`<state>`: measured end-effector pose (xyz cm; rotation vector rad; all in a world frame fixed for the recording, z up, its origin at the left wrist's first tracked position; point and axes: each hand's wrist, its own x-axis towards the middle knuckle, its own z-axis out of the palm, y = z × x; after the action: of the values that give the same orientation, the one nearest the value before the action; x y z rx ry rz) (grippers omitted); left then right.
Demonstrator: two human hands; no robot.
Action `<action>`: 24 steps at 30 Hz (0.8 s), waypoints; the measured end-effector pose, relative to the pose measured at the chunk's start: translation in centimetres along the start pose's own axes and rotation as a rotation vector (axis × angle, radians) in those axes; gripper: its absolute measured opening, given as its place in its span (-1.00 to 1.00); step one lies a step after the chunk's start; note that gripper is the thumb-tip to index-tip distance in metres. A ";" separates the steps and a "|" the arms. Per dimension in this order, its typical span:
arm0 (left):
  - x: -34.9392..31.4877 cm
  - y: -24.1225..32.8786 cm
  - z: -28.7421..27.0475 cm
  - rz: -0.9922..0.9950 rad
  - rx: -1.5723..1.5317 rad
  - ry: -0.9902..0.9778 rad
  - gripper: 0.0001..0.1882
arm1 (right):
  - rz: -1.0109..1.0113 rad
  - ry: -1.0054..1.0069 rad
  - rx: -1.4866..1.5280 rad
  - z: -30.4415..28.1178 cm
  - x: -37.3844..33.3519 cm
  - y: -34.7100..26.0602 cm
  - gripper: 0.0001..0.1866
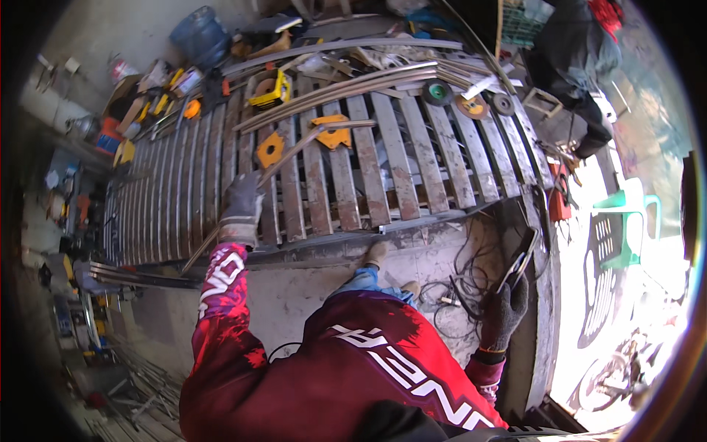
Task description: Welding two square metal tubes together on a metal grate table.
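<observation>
My left hand, in a grey work glove, is closed around a long thin metal bar at the near edge of a slatted metal workbench. The bar slants across the slats, and its far part bends right over an orange welding magnet. Left of that lies a second orange magnet. My right hand, in a dark knitted glove, is down beside the bench's right side. It grips a plier-like metal tool pointing up; its exact kind is unclear.
Several metal strips, a yellow box and grinding discs lie along the bench's far side. Dark cables coil on the floor. A green plastic chair stands right; another person is at the far right.
</observation>
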<state>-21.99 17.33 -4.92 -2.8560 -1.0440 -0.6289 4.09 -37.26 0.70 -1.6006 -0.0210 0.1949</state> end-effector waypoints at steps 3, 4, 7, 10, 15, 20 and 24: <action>-2.5 -8.1 3.6 -0.482 -0.443 -0.087 -0.72 | 0.013 -0.024 0.027 2.7 1.0 -1.8 -0.65; -2.0 -7.8 4.0 -0.456 -0.465 -0.136 -0.72 | 0.010 -0.004 0.021 3.4 1.3 -1.6 -0.65; -1.0 -7.9 2.9 -0.923 -0.791 -0.294 -0.69 | 0.038 0.045 0.033 5.3 2.2 -1.4 -0.62; -0.9 -7.5 2.9 -0.892 -0.439 -0.333 -0.59 | 0.045 0.044 0.040 7.3 2.3 -1.5 -0.60; 0.1 -5.8 0.4 -0.783 -0.292 -0.359 -0.66 | 0.065 -0.002 0.033 9.4 2.3 -1.1 -0.59; 4.0 -1.9 -0.7 -0.077 -0.212 -0.138 -0.66 | 0.104 0.017 -0.006 11.1 1.9 -1.1 -0.57; 5.8 -2.5 4.6 -0.845 -1.397 -0.277 -0.46 | 0.171 -0.036 0.037 12.8 1.5 -2.3 -0.59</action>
<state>-17.93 23.61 -7.16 -3.3428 -2.8240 -1.5054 4.03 -24.28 2.50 -1.5623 0.0909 0.3547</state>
